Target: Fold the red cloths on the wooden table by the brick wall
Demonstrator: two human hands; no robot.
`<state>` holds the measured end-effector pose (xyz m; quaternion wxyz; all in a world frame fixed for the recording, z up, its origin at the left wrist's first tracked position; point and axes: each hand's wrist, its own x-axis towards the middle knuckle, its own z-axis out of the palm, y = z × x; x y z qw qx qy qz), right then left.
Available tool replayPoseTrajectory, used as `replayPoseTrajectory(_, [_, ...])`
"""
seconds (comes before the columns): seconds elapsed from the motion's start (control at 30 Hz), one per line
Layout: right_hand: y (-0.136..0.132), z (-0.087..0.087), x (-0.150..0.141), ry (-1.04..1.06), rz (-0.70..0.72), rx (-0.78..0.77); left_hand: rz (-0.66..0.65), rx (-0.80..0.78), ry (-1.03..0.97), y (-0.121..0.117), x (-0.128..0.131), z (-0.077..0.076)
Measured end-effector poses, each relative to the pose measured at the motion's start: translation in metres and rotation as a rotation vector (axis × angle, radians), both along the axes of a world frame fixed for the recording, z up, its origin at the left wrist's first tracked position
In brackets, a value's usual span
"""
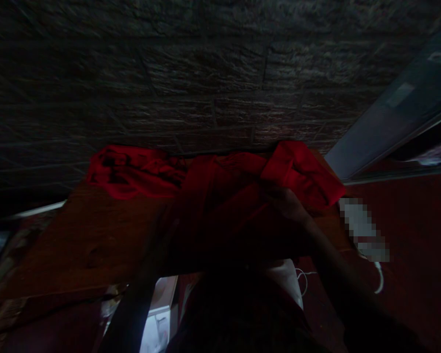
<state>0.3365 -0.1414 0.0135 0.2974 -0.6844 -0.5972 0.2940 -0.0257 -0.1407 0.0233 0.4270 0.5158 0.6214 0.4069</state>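
A red cloth (220,196), which looks like a garment, lies spread and creased over a wooden table, its lower part in deep shadow. On its right, a red part (305,171) is folded over itself. A bunched red cloth with dark marks (135,171) sits at the left; whether it joins the middle one I cannot tell. My right hand (286,203) is closed at the cloth's right side, its fingertips gripping the fabric. At the lower left edge of the cloth rests my left hand (163,235), dark and blurred, its fingers hard to make out.
The wooden table (95,235) stands against a brick-patterned wall (213,88). To the right are a grey frame (375,113) and a red floor (419,235). A white cable (379,279) hangs near the table's right end. A white seat (288,279) shows below.
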Motion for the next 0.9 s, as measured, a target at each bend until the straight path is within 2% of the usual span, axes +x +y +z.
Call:
replayPoseTrajectory(0.17, [-0.002,-0.008,-0.009,-0.146,-0.052,0.029,-0.005,0.015,0.020,-0.003,0.002,-0.005])
replayPoseTrajectory(0.27, [-0.001,-0.010,-0.010,-0.192,-0.043,0.076,0.055,0.026,0.005,-0.007,0.004,-0.009])
replayPoseTrajectory(0.33, [-0.004,-0.005,-0.013,-0.241,-0.047,0.156,0.098,0.018,-0.007,-0.012,0.006,-0.011])
replayPoseTrajectory(0.43, [-0.019,0.012,-0.033,-0.354,-0.074,0.348,0.094,0.030,-0.011,-0.019,0.009,-0.017])
replayPoseTrajectory(0.5, [-0.036,0.025,-0.062,-0.341,0.020,0.429,0.086,0.088,0.047,-0.021,0.011,-0.020])
replayPoseTrajectory(0.57, [-0.054,0.032,-0.099,-0.245,0.274,0.399,0.089,0.148,0.111,-0.021,0.013,-0.023])
replayPoseTrajectory(0.6, [-0.061,0.032,-0.117,-0.207,0.388,0.368,0.090,0.163,0.122,-0.020,0.014,-0.024])
replayPoseTrajectory(0.63, [-0.067,0.029,-0.135,-0.194,0.434,0.341,0.085,0.164,0.121,-0.020,0.015,-0.025])
replayPoseTrajectory(0.73, [-0.075,0.013,-0.173,-0.220,0.404,0.329,0.078,0.158,0.122,-0.019,0.015,-0.026])
replayPoseTrajectory(0.9, [-0.074,-0.007,-0.184,-0.249,0.342,0.378,0.067,0.213,0.199,-0.019,0.015,-0.028])
